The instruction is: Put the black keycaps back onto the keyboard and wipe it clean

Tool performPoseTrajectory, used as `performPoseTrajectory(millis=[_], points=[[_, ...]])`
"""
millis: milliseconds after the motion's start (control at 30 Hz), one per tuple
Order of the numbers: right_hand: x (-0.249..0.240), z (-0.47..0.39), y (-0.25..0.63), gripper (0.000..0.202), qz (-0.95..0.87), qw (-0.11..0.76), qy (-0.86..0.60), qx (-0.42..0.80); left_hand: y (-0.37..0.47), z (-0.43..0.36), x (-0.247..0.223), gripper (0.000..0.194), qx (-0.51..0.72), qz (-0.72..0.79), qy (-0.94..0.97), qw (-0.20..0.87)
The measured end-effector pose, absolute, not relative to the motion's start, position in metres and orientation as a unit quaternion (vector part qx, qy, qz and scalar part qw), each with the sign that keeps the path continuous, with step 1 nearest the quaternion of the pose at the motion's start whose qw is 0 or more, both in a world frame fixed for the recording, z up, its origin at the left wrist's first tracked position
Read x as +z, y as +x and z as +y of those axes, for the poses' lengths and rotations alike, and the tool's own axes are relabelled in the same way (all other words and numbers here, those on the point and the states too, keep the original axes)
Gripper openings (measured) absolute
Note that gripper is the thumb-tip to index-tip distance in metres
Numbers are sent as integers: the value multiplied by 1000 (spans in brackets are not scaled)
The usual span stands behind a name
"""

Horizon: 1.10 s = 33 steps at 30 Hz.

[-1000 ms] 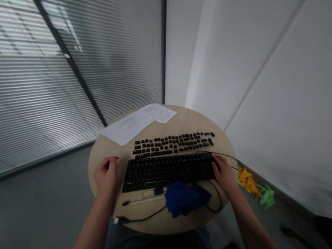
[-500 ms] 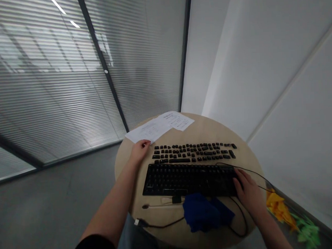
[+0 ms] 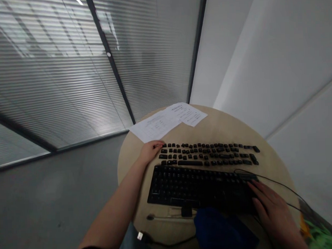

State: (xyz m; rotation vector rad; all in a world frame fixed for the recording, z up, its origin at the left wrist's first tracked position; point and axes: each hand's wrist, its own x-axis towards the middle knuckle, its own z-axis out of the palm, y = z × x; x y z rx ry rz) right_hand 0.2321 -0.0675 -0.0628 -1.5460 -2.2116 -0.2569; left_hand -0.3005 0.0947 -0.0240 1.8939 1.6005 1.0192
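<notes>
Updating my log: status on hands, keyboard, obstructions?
Left hand at top-left loose keycap. Right hand on right end of keyboard. Blue cloth by its near edge, possibly in the way.

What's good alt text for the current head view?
A person's left hand is at the left end of loose keycaps set in rows on a round table, while the right hand rests on a black keyboard's right end. Papers lie beyond; blue cloth and a USB plug are nearer.
</notes>
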Motion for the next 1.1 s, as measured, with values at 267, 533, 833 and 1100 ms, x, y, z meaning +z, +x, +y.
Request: performPoseTrajectory(millis=[267, 533, 833, 1100], points=[[-45, -82, 229, 56, -756, 268, -589, -96, -296, 95, -27, 25, 344, 590, 689, 242], [-41, -80, 223, 51, -739, 283, -607, -75, -294, 97, -25, 24, 320, 624, 679, 215], [-43, -78, 226, 48, -738, 300, -599, -73, -290, 93, -19, 29, 318, 652, 659, 199], [-39, -84, 227, 48, -721, 319, -612, -62, -309, 10, 30, 27, 349, 601, 689, 208]])
